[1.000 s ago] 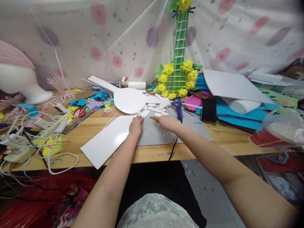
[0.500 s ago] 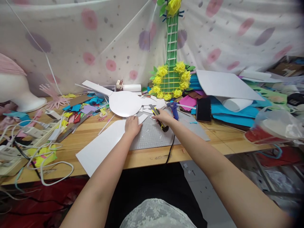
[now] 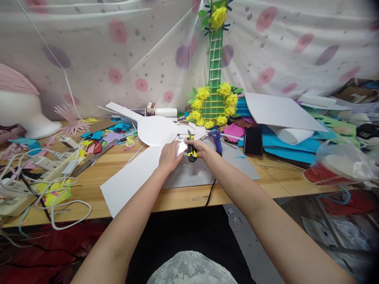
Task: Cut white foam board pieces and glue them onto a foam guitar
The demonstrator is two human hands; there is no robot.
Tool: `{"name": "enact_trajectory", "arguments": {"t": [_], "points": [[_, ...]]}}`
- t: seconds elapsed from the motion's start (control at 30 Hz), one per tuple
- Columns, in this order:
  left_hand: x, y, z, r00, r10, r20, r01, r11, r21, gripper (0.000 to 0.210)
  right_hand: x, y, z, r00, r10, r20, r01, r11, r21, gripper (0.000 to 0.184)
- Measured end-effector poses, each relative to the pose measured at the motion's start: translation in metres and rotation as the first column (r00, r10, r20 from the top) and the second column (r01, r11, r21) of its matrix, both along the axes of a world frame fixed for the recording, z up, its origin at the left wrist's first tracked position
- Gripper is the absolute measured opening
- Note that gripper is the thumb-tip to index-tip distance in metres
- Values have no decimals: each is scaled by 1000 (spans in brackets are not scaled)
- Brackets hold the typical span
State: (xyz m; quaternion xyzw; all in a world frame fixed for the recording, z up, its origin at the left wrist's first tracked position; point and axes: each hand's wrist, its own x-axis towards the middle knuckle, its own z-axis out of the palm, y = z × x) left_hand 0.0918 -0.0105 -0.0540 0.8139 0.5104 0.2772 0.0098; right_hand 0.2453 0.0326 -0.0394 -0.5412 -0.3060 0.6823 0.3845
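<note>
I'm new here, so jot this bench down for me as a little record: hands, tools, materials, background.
Left hand: holding a small white piece
Right hand: holding a yellow-and-black knife, blade pointing away from the person
Work surface: grey mat on a wooden table
Nearby tool: blue glue gun, right of the knife
White shapes: round piece; long board, partly behind the left arm
Background: green guitar-shaped decoration with yellow flowers, before a spotted curtain
</note>
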Motion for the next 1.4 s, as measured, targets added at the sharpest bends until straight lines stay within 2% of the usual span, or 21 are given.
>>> {"name": "enact_trajectory", "arguments": {"t": [0.13,0.23,0.37,0.47,0.57,0.7,0.83,0.9,0.93,0.97,1.03,1.1,1.17,1.27,1.4], "points": [[0,-1,4,1000,-10,29,9,999,33,47,-2,-5,3,973,99,-208,-110,993,-44,23],[-1,0,10,998,-39,43,36,998,58,47,1,-8,8,944,154,-292,-171,985,-35,27],[-6,2,12,1000,-16,27,14,999,51,48,8,0,12,952,30,-305,-31,1000,3,13],[-10,3,6,1000,-21,19,21,1000,16,47,14,7,15,976,-71,-207,76,997,16,5],[-6,4,-5,1000,-28,14,28,999,-37,46,14,7,17,991,-99,-91,107,990,90,10],[14,10,-16,999,34,-32,-38,989,-144,46,9,2,18,988,-114,101,86,964,252,20],[24,20,-18,989,137,-57,-144,979,-146,60,11,-1,16,934,-117,339,11,954,301,10],[16,20,-16,988,135,-78,-144,982,-120,56,16,-4,15,846,-57,531,-124,946,298,16],[9,19,-15,988,125,-92,-136,984,-119,51,18,-6,15,768,-4,640,-227,933,278,21],[1,16,-14,988,111,-105,-124,984,-129,46,20,-9,15,666,53,744,-343,907,243,27],[-14,6,-16,986,88,-139,-109,983,-149,44,20,-15,16,403,114,908,-560,816,146,39],[-25,-4,-20,979,62,-192,-96,981,-171,54,15,-21,18,142,64,988,-702,710,55,44],[-31,-13,-27,969,49,-240,-95,978,-185,63,5,-25,20,-39,-29,999,-775,632,-12,43],[-31,-19,-34,962,71,-263,-122,975,-183,62,-12,-26,24,-165,-82,983,-809,582,-87,41],[-28,-18,-36,963,93,-255,-140,974,-175,59,-27,-24,29,-234,-80,969,-809,568,-149,40]]}}
